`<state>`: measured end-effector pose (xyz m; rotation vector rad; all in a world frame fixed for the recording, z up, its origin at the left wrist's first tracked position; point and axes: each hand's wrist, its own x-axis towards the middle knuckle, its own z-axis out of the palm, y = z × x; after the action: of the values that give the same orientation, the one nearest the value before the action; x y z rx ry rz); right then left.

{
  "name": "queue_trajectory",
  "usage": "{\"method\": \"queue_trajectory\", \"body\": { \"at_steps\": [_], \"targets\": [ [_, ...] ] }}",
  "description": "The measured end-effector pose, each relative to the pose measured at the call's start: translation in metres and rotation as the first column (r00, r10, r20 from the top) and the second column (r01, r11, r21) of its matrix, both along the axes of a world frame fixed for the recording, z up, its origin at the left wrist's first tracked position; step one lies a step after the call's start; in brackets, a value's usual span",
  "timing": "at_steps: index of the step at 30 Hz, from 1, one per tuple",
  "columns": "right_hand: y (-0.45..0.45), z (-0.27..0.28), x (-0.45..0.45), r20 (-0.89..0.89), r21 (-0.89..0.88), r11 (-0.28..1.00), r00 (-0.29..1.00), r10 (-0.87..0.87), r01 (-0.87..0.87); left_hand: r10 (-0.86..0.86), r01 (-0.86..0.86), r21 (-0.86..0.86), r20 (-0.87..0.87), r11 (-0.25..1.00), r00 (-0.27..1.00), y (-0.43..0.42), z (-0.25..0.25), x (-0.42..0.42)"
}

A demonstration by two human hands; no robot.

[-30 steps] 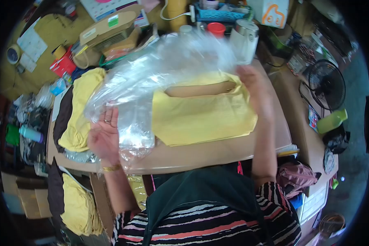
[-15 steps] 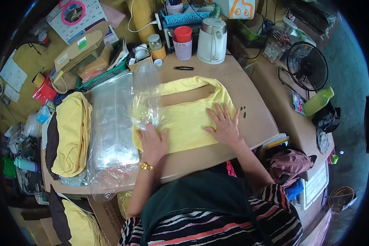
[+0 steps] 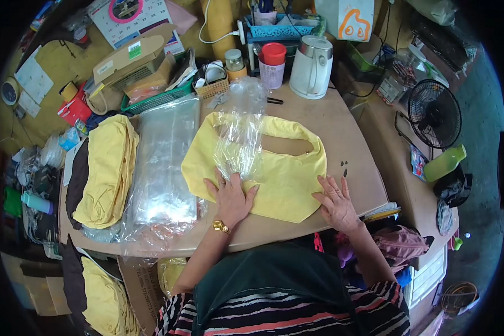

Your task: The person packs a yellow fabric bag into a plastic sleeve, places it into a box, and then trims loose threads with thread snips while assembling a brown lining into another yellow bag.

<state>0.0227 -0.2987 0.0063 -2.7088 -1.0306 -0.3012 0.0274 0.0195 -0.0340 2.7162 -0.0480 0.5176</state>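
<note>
A yellow cloth bag [image 3: 285,187] lies flat on the brown table [image 3: 353,162], its handle loop toward the far side. Across the bag's left part lies a crumpled clear plastic bag [image 3: 239,134]. My left hand [image 3: 232,199], with fingers spread, rests on the lower left of the cloth and touches the near end of the plastic. At the cloth's right edge is my right hand [image 3: 339,207], fingers extended and apart, holding nothing. Left of the yellow bag lies a stack of clear plastic sleeves [image 3: 165,162].
Folded yellow cloth [image 3: 106,171] lies at the table's left. Along the back stand a green basket [image 3: 157,98], a jar [image 3: 234,59], a lilac cup with red lid [image 3: 272,70] and a white kettle [image 3: 312,70]. A black fan [image 3: 434,115] is at the right.
Since the earlier frames, the plastic has come down from the air onto the yellow bag. The yellow bag's left side is spread out further, and my right hand has moved to its lower right edge.
</note>
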Motion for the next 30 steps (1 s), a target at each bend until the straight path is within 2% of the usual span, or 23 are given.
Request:
{"method": "queue_trajectory", "body": {
  "at_steps": [2, 7, 8, 9, 11, 12, 14, 15, 16, 17, 18, 19, 20, 21, 22, 23, 24, 25, 26, 27, 28, 29, 30],
  "targets": [
    [0.011, 0.005, 0.01, 0.014, 0.006, 1.0, 1.0, 0.001, -0.001, -0.033, 0.031, -0.061, -0.038, 0.998, 0.999, 0.003, 0.002, 0.002],
    [0.025, -0.003, 0.037, 0.122, 0.085, 0.992, 0.989, 0.085, -0.095, 0.087, -0.082, 0.097, -0.051, 0.992, 0.995, 0.004, 0.013, 0.008],
    [0.03, 0.003, 0.041, 0.195, 0.191, 0.97, 0.975, 0.111, -0.149, 0.098, -0.093, 0.096, -0.046, 0.991, 0.994, 0.004, 0.015, 0.007],
    [0.038, 0.016, 0.046, 0.267, 0.288, 0.934, 0.955, 0.133, -0.21, 0.064, -0.057, 0.058, -0.125, 0.997, 0.99, 0.0, 0.02, 0.003],
    [0.066, 0.075, 0.049, 0.196, 0.212, 0.947, 0.96, 0.202, -0.242, 0.04, -0.038, 0.014, -0.202, 0.999, 0.978, -0.013, 0.012, -0.005],
    [0.082, 0.102, 0.048, 0.113, 0.14, 0.956, 0.963, 0.245, -0.259, -0.369, 0.201, -0.608, -0.164, 0.768, 0.915, -0.026, -0.004, -0.01],
    [0.119, 0.137, 0.051, 0.06, 0.042, 0.951, 0.951, 0.303, -0.306, -0.63, 0.27, -0.951, 0.116, 0.154, 0.768, -0.027, -0.011, -0.019],
    [0.134, 0.147, 0.057, 0.014, -0.059, 0.935, 0.936, 0.352, -0.351, -0.539, 0.437, -0.723, 0.107, 0.534, 0.835, -0.021, -0.002, -0.023],
    [0.149, 0.153, 0.07, 0.016, -0.06, 0.932, 0.933, 0.358, -0.357, -0.444, 0.468, -0.337, 0.149, 0.817, 0.883, -0.011, 0.012, -0.025],
    [0.163, 0.159, 0.084, -0.217, -0.217, 0.897, 0.915, 0.341, -0.385, -0.292, 0.165, -0.627, -0.104, 0.761, 0.951, 0.005, 0.047, -0.033],
    [0.175, 0.163, 0.096, -0.431, -0.354, 0.827, 0.861, 0.27, -0.437, -0.196, -0.199, -0.773, -0.385, 0.602, 0.902, 0.029, 0.076, -0.042],
    [0.183, 0.16, 0.108, -0.428, -0.353, 0.823, 0.859, 0.281, -0.445, -0.099, -0.219, -0.823, -0.315, 0.524, 0.944, 0.062, 0.074, -0.051],
    [0.189, 0.149, 0.121, -0.577, -0.288, 0.821, 0.773, 0.263, -0.494, 0.007, -0.227, -0.87, -0.249, 0.439, 0.969, 0.098, 0.072, -0.066],
    [0.195, 0.133, 0.132, -0.707, -0.22, 0.818, 0.664, 0.242, -0.532, 0.13, -0.234, -0.838, -0.195, 0.493, 0.972, 0.129, 0.072, -0.085],
    [0.199, 0.105, 0.146, -0.707, -0.222, 0.81, 0.662, 0.25, -0.543, 0.155, -0.264, -0.897, -0.222, 0.355, 0.963, 0.145, 0.101, -0.096],
    [0.204, 0.068, 0.162, -0.467, -0.144, 0.777, 0.735, 0.492, -0.612, 0.173, -0.286, -0.934, -0.252, 0.213, 0.952, 0.159, 0.128, -0.104],
    [0.211, 0.046, 0.169, -0.327, -0.107, 0.744, 0.73, 0.6, -0.659, 0.184, -0.29, -0.933, -0.253, 0.213, 0.95, 0.179, 0.128, -0.111],
    [0.218, 0.024, 0.176, -0.164, -0.085, 0.712, 0.715, 0.68, -0.697, 0.157, -0.364, -0.887, -0.332, 0.285, 0.93, 0.2, 0.127, -0.117],
    [0.225, 0.01, 0.176, -0.118, -0.132, 0.763, 0.774, 0.622, -0.633, 0.136, -0.432, -0.828, -0.412, 0.357, 0.901, 0.212, 0.127, -0.121],
    [0.232, 0.012, 0.175, -0.095, -0.153, 0.783, 0.798, 0.596, -0.603, 0.147, -0.44, -0.824, -0.416, 0.356, 0.898, 0.215, 0.128, -0.12],
    [0.239, 0.014, 0.173, -0.071, -0.173, 0.802, 0.82, 0.569, -0.571, 0.275, -0.497, -0.634, -0.42, 0.593, 0.865, 0.216, 0.129, -0.116],
    [0.245, 0.02, 0.179, -0.376, -0.045, 0.768, 0.723, 0.579, -0.639, 0.398, -0.536, -0.376, -0.385, 0.756, 0.832, 0.217, 0.128, -0.111],
    [0.25, 0.03, 0.18, -0.637, 0.095, 0.745, 0.535, 0.555, -0.66, 0.451, -0.47, -0.01, -0.26, 0.883, 0.854, 0.218, 0.128, -0.108]
  ]
}}
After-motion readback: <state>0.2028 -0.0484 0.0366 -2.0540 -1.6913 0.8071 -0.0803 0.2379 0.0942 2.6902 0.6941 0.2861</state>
